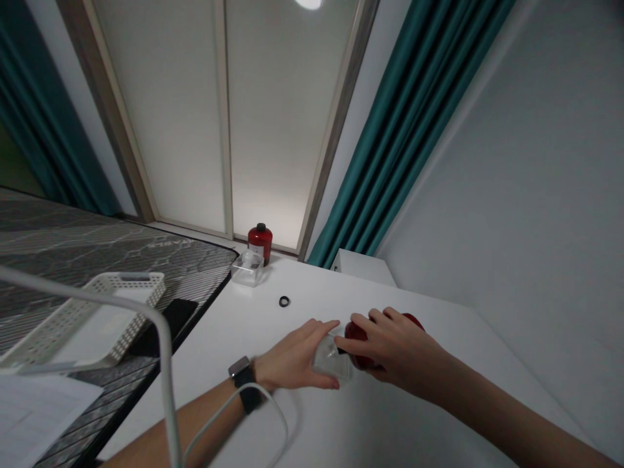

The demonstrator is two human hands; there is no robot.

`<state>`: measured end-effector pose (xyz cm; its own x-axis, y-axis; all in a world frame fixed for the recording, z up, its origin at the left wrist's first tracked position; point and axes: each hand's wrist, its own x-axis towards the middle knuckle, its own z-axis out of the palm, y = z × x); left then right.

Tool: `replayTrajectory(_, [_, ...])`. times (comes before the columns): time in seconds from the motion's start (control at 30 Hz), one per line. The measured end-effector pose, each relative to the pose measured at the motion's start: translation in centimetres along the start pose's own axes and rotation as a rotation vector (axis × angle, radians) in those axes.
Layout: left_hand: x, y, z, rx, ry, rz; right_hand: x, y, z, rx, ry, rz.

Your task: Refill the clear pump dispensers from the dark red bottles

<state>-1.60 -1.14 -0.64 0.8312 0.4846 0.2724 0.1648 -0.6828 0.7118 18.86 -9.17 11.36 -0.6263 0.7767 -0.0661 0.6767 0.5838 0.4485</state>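
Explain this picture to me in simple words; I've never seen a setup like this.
There is no machine here: a person is working with two bare hands, and the picture comes from a camera worn on their head, looking forward and down.

The left hand, with a watch on its wrist, curls around a clear container. The right hand grips a red bottle, tipped over so its dark end points toward that container.

Both are over a white table. Farther back on it are a small black ring, a second red bottle standing upright, and another clear box in front of that. Off to the left is a pale basket.
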Motion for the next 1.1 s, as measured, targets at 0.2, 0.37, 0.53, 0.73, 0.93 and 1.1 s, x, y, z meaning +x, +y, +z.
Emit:
replayTrajectory(0.2, [0.1, 0.0, 0.0, -0.005, -0.002, 0.004, 0.1, 0.0, -0.3, 0.005, -0.004, 0.000])
replayTrajectory(0.37, [0.1, 0.3, -0.2, -0.014, -0.020, -0.011, 0.0, 0.0, -0.2, 0.027, -0.008, 0.001])
replayTrajectory(0.53, [0.0, 0.0, 0.0, -0.029, -0.015, -0.013, -0.2, 0.1, 0.0, 0.082, -0.026, 0.030])
replayTrajectory(0.73, [0.0, -0.4, 0.3, -0.061, -0.007, -0.029, -0.3, 0.6, 0.3, 0.200, -0.056, 0.012])
replayTrajectory(0.93, [0.1, -0.6, 0.3, -0.090, 0.020, -0.037, -1.2, 1.0, 1.3, 0.505, -0.008, 0.134])
replayTrajectory(1.1, [0.2, -0.6, 0.2, -0.055, 0.052, -0.097, -1.9, 1.0, 4.4, 0.801, 0.310, 0.419])
